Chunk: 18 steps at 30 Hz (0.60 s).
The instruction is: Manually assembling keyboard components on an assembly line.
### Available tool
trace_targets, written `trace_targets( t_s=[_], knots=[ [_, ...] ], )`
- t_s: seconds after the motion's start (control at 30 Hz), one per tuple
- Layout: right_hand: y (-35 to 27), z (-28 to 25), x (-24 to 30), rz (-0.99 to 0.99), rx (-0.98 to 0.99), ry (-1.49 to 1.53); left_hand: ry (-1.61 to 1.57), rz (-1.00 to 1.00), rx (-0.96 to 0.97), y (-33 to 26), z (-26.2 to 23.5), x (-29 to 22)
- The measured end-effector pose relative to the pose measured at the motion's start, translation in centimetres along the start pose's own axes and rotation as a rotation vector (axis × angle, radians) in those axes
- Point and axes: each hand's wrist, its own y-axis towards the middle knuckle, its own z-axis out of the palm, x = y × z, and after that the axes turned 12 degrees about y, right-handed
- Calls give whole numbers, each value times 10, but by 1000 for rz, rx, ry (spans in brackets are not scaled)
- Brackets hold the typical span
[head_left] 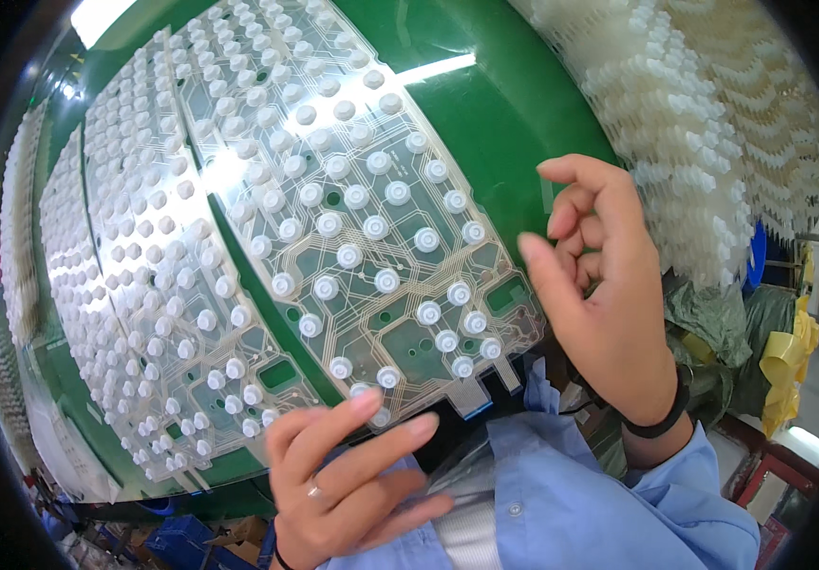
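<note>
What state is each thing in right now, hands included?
Right clear sheet, lying flat, covered with white domes
Clear sheets to its left, flat, side by side
Left hand, open, fingers spread, no visible hold, contact unclear
Right hand, half curled, thumb apart, empty
Green table, glossy, reflecting light
Pale stacks, piled up
Black wristband, worn

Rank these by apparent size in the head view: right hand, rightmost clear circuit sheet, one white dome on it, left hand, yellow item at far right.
1. Clear circuit sheet
2. Right hand and left hand: too alike to rank
3. Yellow item
4. White dome
</note>
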Motion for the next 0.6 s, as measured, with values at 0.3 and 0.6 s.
trace_targets(
  t_s=[0.3, 0.6],
  knots=[
    [-40, 20, 15, -485, 401, -343, -18, -393, -225, -61, -19, 27],
    [-56, 12, 30, -439, 381, 23, 73, -301, -284, -46, -1, -10]
  ],
)
